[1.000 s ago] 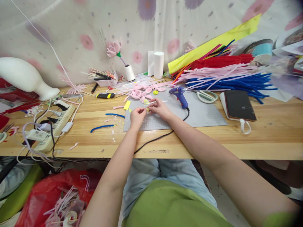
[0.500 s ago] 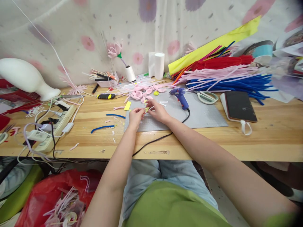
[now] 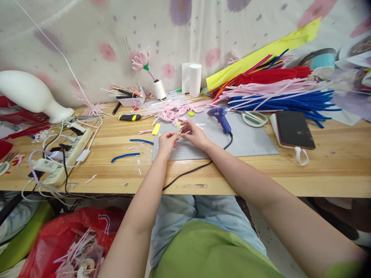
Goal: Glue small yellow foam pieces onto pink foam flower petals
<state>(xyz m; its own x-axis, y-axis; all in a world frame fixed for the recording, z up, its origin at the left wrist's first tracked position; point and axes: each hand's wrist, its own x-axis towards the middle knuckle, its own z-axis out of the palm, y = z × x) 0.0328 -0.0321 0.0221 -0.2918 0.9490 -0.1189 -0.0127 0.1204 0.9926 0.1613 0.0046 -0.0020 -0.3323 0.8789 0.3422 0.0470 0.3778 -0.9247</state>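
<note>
Over the left part of the grey cutting mat [image 3: 249, 144], my left hand [image 3: 168, 142] and my right hand [image 3: 193, 135] meet at the fingertips. Both pinch a small yellow strip [image 3: 179, 133], mostly covered by the fingers. Just beyond them lies a pile of pink fuzzy petals [image 3: 168, 114] with a round yellow piece [image 3: 191, 114] beside it. A flat yellow piece [image 3: 156, 129] rests at the mat's left edge, near my left hand. To the right of my hands a blue glue gun [image 3: 220, 119] lies on the mat.
Scissors [image 3: 254, 119] and a black phone [image 3: 294, 129] are at the right. Behind them lie blue pipe cleaners [image 3: 284, 103]. A yellow-black utility knife [image 3: 129, 117] and a cabled power strip [image 3: 69, 154] are at the left. The glue gun's cord [image 3: 191, 170] runs under my right forearm.
The yellow strip between my fingertips shows less now, with the fingers closed in around it. My right hand has shifted slightly. Other things stay in place.
</note>
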